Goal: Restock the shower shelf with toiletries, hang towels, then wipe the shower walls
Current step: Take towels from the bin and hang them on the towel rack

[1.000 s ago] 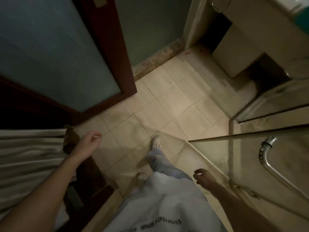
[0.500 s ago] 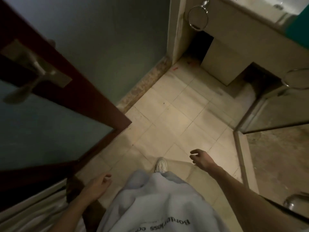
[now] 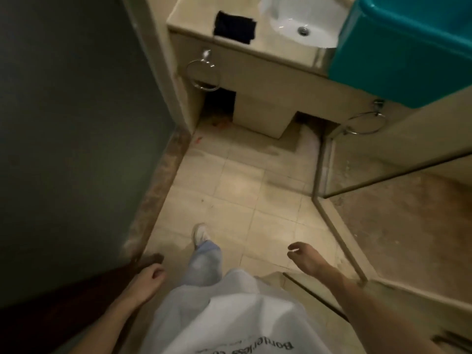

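Towel ring (image 3: 203,75) at upper centre hangs bare on the vanity front, with a dark folded cloth (image 3: 235,26) on the counter (image 3: 190,24) above it and a teal tub (image 3: 408,47) at upper right. My left hand (image 3: 149,277) and right hand (image 3: 305,256) hang loosely curled, holding nothing. I'd walk up square to the vanity, clear of the glass shower screen (image 3: 370,159) at right, and lift the cloth two-handed.
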